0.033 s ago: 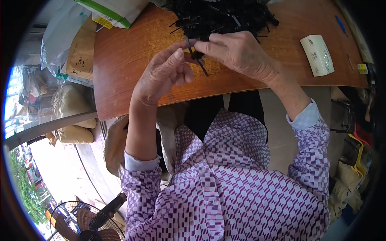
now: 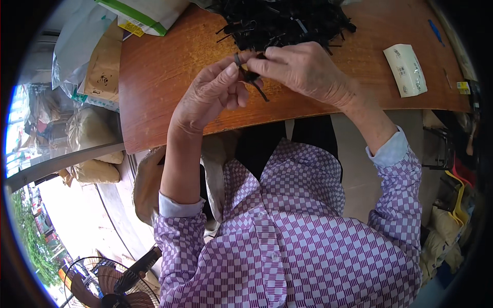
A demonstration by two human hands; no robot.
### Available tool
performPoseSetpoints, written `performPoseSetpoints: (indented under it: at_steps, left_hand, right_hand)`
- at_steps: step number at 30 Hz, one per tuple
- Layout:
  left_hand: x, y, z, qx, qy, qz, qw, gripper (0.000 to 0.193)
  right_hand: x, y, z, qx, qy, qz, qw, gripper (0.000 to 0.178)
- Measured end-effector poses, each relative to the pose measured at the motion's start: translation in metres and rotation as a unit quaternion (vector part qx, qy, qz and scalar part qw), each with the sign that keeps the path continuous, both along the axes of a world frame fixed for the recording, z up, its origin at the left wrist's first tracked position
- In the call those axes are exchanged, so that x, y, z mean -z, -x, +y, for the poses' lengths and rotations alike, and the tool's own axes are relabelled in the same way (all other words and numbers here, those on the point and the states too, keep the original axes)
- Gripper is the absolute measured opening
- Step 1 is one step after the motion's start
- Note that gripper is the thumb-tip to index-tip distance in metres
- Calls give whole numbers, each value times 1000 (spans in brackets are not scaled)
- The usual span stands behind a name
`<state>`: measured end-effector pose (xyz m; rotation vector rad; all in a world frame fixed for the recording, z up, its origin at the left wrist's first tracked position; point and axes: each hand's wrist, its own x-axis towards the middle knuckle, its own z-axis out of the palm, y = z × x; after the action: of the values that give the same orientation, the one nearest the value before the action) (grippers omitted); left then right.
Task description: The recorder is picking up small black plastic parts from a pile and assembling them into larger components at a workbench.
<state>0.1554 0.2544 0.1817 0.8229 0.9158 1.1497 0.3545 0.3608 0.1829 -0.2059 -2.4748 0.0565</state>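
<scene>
So I'm standing right by this, and the bit being worked is a small black piece [image 2: 250, 77] with a thin tail, held up between both hands just over the near part of the desk [image 2: 169, 90]. Left hand [image 2: 208, 92] has thumb and forefinger pinching it, other fingers loosely curled. Right hand [image 2: 303, 66] has its fingers bunched at the upper end, but I can't tell exactly what the tips have hold of.

My guess: it's super light, kinda bendy, not fragile, maybe a little slick. Tiny too, so I'd pinch the thicker middle and leave the tail free. There's a tangled black pile [image 2: 282, 25] just beyond, so looks like snagging could be a pain.

Container-wise: white-and-green bag [image 2: 154, 13] at the far left corner, a brown paper bag [image 2: 104, 64] beside the desk, and a bulging tan sack [image 2: 90, 128] lower down. Can't see inside any of them. Same with the white packet [image 2: 405, 72] over on the right.
</scene>
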Motion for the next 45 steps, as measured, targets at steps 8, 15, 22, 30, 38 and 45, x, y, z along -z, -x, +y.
performPoseSetpoints:
  at_steps: [8, 15, 22, 30, 38, 45]
  left_hand:
    - [25, -1, -15, 77, 19, -190, 979, 45]
    - [12, -10, -30, -133, 19, -71, 988, 36]
    - [9, -6, -34, -176, -59, 165, 969, 32]
    - [12, 2, -37, -182, -58, 246, 950, 28]
    - [16, 2, -33, -158, -37, 392, 906, 28]
    - [17, -13, -24, -229, -89, 547, 800, 28]
  right_hand:
    - [3, 6, -17, -92, -9, -8, 996, 28]
    - [15, 22, -36, -24, 333, 31, 942, 25]
    - [21, 46, -52, -19, 538, 11, 843, 31]
    - [17, 54, -52, -29, 552, -45, 832, 32]
    - [18, 59, -55, -5, 532, -54, 845, 25]
    - [34, 65, -54, 4, 525, 11, 851, 19]
